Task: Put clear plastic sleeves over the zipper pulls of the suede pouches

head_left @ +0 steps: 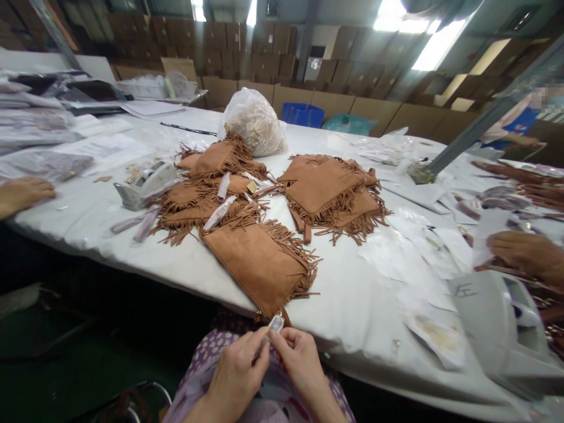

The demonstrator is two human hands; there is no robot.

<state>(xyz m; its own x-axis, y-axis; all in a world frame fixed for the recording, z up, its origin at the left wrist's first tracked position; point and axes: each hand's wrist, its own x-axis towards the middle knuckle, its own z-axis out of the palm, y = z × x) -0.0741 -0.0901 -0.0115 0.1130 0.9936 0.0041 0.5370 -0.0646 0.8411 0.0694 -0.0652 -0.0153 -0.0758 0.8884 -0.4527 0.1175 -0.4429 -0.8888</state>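
A brown fringed suede-like pouch (259, 264) lies at the table's front edge, its strap end and metal fitting hanging toward me. Just beyond that edge, above my lap, my left hand (240, 363) and my right hand (299, 355) meet with pinched fingers. Between them is a small clasp-like piece in whitish wrapping (277, 322), close to the pouch's corner. Fine details at the fingertips are too small to tell. Behind this pouch lie more fringed pouches (194, 197), some with white-wrapped straps. To their right rests another stack of fringed pouches (324, 182).
Tape dispensers stand at left (147, 183) and right (502, 329). A stuffed clear plastic bag (255, 123) sits behind the pouches. Other people's hands rest at the left edge (26, 194) and work at right (526, 255). A metal post (476, 117) rises at right.
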